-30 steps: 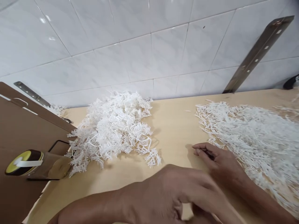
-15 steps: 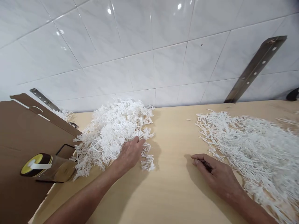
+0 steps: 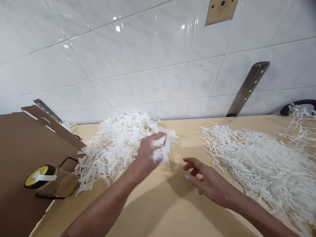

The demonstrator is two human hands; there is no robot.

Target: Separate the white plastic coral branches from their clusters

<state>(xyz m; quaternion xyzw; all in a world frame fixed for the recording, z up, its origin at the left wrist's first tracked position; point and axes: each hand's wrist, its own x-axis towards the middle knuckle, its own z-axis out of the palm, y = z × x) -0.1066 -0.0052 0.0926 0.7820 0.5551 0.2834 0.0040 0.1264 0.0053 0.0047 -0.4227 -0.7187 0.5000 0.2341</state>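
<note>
My left hand is closed on a clump of white branched plastic-looking pieces, slightly blurred, held up off the tabletop. Just behind and left of it lies a tall heap of the same white branched pieces. My right hand hovers over the bare wood to the right, its thumb and fingers parted and nothing between them. Beyond it, on the right, spreads a flatter pile of loose, thin white pieces.
A cardboard box stands at the left edge. Beside it is a clear jar with a yellow-and-black lid, in a black wire holder. Metal brackets rise against the tiled wall. More white strands hang at the far right.
My left hand has lifted the clump from the heap's edge and moved right. My right hand has shifted left towards it and spread its fingers. The view has tilted up and turned rightward.
</note>
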